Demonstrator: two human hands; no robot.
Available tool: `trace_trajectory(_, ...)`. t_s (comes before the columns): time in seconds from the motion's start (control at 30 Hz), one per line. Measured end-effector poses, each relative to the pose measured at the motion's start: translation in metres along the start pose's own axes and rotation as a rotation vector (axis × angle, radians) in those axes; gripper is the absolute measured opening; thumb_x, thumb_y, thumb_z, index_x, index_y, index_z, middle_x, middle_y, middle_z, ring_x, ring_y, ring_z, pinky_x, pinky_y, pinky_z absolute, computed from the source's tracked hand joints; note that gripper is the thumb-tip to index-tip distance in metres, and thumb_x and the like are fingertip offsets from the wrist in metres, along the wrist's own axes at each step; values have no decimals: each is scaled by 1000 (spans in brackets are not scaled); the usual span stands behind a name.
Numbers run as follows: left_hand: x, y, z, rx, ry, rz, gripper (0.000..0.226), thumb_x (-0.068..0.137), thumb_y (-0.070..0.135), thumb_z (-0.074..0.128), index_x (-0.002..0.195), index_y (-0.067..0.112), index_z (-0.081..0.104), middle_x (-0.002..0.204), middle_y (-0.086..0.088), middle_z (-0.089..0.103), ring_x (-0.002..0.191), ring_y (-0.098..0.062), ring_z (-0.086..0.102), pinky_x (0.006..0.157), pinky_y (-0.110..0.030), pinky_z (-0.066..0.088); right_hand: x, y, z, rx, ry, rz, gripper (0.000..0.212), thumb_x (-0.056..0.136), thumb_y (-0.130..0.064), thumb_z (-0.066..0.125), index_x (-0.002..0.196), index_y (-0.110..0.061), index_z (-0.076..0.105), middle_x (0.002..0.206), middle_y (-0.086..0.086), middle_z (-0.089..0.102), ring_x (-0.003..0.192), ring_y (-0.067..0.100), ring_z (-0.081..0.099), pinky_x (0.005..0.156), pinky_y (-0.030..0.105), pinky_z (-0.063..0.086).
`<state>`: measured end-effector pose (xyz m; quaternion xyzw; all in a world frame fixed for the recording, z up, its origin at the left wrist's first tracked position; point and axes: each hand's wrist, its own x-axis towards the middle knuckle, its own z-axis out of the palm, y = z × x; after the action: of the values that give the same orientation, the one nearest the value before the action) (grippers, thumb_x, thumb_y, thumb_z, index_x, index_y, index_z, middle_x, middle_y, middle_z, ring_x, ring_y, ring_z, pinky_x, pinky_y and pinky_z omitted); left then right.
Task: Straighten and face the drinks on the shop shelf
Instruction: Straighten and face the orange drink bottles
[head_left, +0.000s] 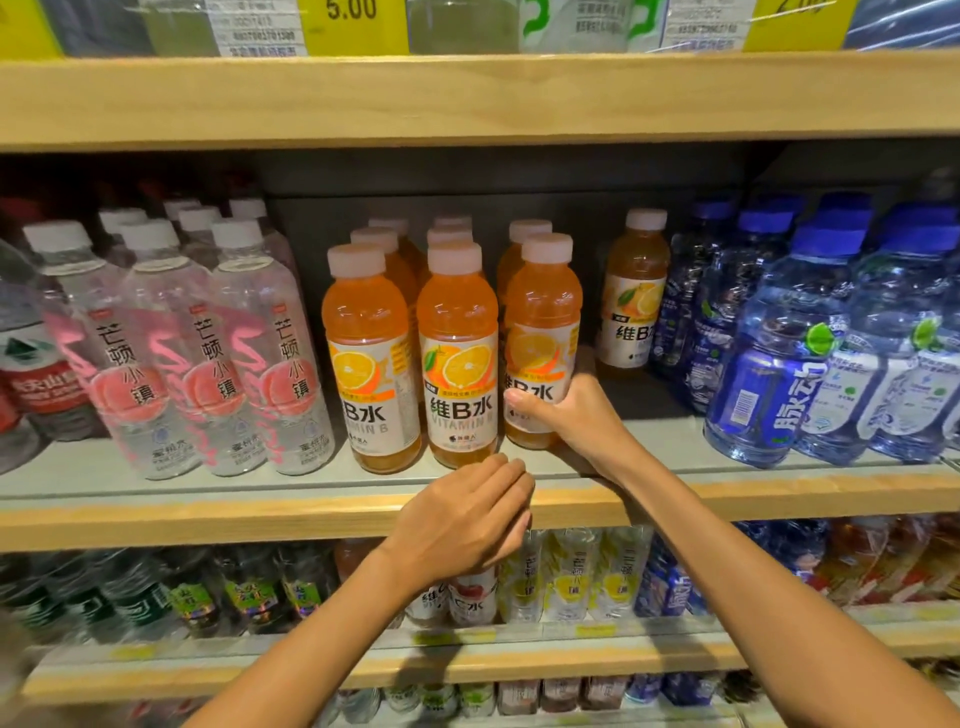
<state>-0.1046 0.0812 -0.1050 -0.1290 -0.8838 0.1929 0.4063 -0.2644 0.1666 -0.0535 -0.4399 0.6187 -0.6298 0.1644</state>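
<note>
Orange vitamin drink bottles with pale caps stand in rows on the middle shelf. My right hand grips the lower label of the front right orange bottle; its label is turned partly to the right. The middle front bottle and the left front bottle stand beside it, labels facing out. My left hand hovers at the shelf's front edge below the middle bottle, fingers relaxed and holding nothing. A lone orange bottle stands further back on the right, with a gap in front of it.
Clear bottles with pink labels fill the shelf to the left. Blue water bottles crowd the right. A wooden shelf board with price tags runs overhead. More drinks sit on the lower shelf.
</note>
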Motion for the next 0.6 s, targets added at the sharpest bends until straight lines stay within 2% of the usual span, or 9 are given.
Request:
trace_trajectory(0.07, 1, 0, -1, -3, 3, 0, 31, 96, 24, 48, 104, 2, 69, 104, -14, 69, 93, -25, 64, 83, -32, 50, 7, 2, -1, 3, -30, 29, 36, 80, -22, 76, 113, -20, 62, 102, -13, 71, 95, 0, 67, 74, 11, 50)
trace_trajectory(0.17, 1, 1, -1, -11, 8, -5, 31, 96, 24, 48, 103, 2, 69, 103, -14, 69, 93, -25, 63, 83, -31, 50, 17, 5, -2, 5, -39, 64, 33, 77, -18, 78, 102, -30, 59, 92, -19, 71, 87, -7, 66, 67, 6, 48)
trace_trajectory(0.27, 1, 2, -2, -14, -7, -20, 30, 95, 24, 49, 103, 2, 69, 103, -12, 68, 92, -25, 63, 81, -32, 51, 25, 8, -1, 13, -3, 59, 54, 73, -20, 81, 112, -30, 46, 104, -16, 66, 96, -2, 64, 71, 9, 50)
trace_trajectory(0.37, 3, 2, -5, -19, -26, -33, 29, 94, 24, 51, 102, 2, 69, 101, -11, 68, 90, -25, 64, 77, -32, 52, 28, 7, 4, 12, 3, 60, 78, 71, -23, 83, 130, -19, 33, 118, -6, 59, 107, 5, 60, 76, 14, 52)
trace_trajectory(0.5, 8, 3, -11, -45, -64, -64, 27, 94, 23, 52, 99, 3, 69, 99, -10, 68, 87, -24, 64, 74, -32, 53, 26, 6, 3, -8, 17, 64, 66, 71, -19, 83, 119, -26, 38, 108, -15, 60, 96, -4, 62, 70, 8, 49)
trace_trajectory(0.6, 15, 7, -14, -77, -89, -100, 25, 93, 22, 53, 95, 4, 69, 95, -10, 67, 81, -23, 63, 67, -32, 53, 17, 5, -9, -47, 45, 97, 41, 72, -28, 82, 100, -33, 52, 90, -23, 65, 85, -10, 64, 61, 6, 48)
